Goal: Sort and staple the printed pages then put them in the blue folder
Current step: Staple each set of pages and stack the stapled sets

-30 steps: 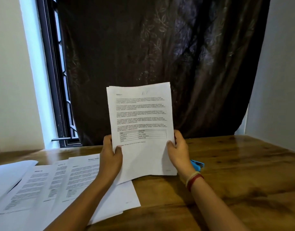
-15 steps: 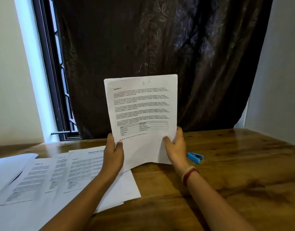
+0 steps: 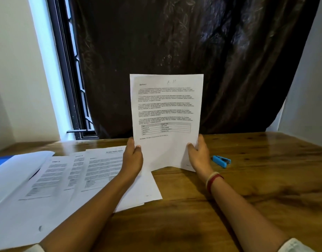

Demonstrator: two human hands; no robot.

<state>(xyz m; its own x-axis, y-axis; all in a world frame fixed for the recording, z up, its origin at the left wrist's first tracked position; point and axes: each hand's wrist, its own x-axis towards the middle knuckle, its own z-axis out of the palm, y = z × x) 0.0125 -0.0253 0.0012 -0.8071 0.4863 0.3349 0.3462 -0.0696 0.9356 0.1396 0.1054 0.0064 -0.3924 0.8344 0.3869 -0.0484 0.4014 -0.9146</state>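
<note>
Wooden table (image 3: 256,188), dark curtain (image 3: 174,42) behind upheld printed pages (image 3: 167,106).

both forearms reach forward from the lower frame edge, bare to near the elbow. left hand (image 3: 133,158) grips the lower left edge of the printed pages (image 3: 166,106), thumb on the front face, fingers behind. right hand (image 3: 199,153) grips the lower right edge the same way. hands roughly level, wrists straight.
</note>
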